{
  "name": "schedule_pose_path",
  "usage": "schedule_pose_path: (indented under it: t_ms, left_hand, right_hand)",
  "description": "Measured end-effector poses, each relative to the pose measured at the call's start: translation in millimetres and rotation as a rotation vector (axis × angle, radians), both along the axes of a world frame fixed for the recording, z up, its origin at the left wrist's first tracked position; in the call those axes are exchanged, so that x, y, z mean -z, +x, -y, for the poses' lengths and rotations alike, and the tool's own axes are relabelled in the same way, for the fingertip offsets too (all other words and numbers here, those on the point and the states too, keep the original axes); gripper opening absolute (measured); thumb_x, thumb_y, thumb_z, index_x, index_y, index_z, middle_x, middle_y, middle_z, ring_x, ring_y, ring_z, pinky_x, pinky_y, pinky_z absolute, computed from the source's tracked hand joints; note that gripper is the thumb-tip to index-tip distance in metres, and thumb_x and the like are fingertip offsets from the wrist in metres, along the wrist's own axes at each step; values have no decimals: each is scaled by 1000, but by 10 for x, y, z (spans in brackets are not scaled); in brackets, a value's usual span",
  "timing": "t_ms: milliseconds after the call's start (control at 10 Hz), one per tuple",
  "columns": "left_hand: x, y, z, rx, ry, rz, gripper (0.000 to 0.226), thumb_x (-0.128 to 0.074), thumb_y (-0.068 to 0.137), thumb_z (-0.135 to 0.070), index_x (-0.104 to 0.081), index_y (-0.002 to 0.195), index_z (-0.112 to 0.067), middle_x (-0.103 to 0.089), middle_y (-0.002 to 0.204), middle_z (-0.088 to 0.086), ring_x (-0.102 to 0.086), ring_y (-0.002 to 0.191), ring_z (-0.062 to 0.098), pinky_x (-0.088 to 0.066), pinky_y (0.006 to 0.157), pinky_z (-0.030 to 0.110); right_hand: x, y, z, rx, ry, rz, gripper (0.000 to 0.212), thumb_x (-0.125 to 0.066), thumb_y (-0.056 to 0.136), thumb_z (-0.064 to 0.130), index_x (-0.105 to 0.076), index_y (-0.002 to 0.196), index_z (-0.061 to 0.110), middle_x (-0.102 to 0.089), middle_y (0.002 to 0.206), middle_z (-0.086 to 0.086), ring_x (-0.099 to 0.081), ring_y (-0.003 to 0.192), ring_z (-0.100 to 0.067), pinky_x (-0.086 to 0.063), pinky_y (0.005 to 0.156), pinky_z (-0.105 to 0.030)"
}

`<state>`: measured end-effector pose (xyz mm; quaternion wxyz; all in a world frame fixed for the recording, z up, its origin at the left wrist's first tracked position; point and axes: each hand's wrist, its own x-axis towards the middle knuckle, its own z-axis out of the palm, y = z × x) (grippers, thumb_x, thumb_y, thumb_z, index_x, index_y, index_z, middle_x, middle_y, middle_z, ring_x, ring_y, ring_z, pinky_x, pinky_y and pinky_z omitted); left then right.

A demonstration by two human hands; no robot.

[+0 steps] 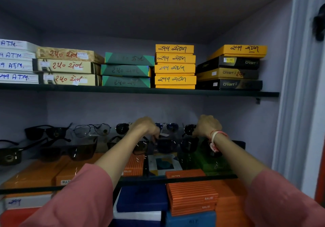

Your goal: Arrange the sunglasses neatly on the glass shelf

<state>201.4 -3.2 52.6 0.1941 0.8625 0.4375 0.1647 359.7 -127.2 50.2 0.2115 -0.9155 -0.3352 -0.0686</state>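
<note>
Several sunglasses stand in two rows on the glass shelf [175, 178]. My left hand [145, 127] and my right hand [207, 126] reach to the back row, one at each end of a blue-lensed pair [169, 126]. Their fingers curl down at its sides; the grip itself is hidden behind the hands. A dark pair [190, 129] sits just left of my right hand. Another dark lens [122, 128] shows left of my left hand. Further left stand a clear-lensed aviator pair [91, 130] and a black pair [46, 131]. Brown-lensed sunglasses [70, 150] stand in the front row.
An upper shelf [140, 91] carries stacks of labelled boxes, yellow [175, 68], green [126, 70] and beige [66, 66]. Orange boxes [191, 196] and blue boxes [142, 200] lie below the glass. A wall closes the right side [255, 130].
</note>
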Motion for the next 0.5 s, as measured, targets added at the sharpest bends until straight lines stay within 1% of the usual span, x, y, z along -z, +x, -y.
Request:
schedule_pose_path:
  t_ms: [100,200,300,400,500]
  left_hand:
    - [-15,25,-3,3,8,-23,23,-74,73,-25,-59,79,-9,-61,90,6,-65,86,25,-56,79,34]
    - [-2,26,-5,13,32,-37,24,-72,77,-30,-60,77,-10,-63,87,5,-64,77,19,-56,72,32]
    - [-10,-40,22,9,49,-32,38,-67,79,-48,-57,67,-14,-64,80,2,-59,69,19,-44,63,27]
    - [-31,-240,74,-22,78,36,50,-58,81,-60,-50,64,-14,-56,71,2,-59,76,24,-42,64,29]
    - [6,-533,152,-8,183,180,54,-52,85,-61,-72,88,-10,-72,89,8,-67,88,27,-50,72,33]
  right_hand:
    - [-15,11,-12,-2,-22,-3,57,-80,76,27,-58,125,8,-62,124,-14,-63,111,-33,-52,79,-36]
    - [-25,7,-10,-6,-65,15,61,-81,74,31,-58,125,8,-62,124,-14,-63,112,-33,-54,84,-38]
    - [-25,-9,22,-13,-69,26,61,-81,71,45,-60,116,9,-63,122,-12,-63,110,-32,-50,76,-37]
    - [-25,-123,102,0,34,79,47,-75,74,52,-54,75,11,-67,109,-13,-62,87,-31,-44,65,-33]
    - [0,-376,211,-17,173,154,50,-70,78,55,-52,70,9,-69,97,-16,-66,84,-32,-47,62,-33]
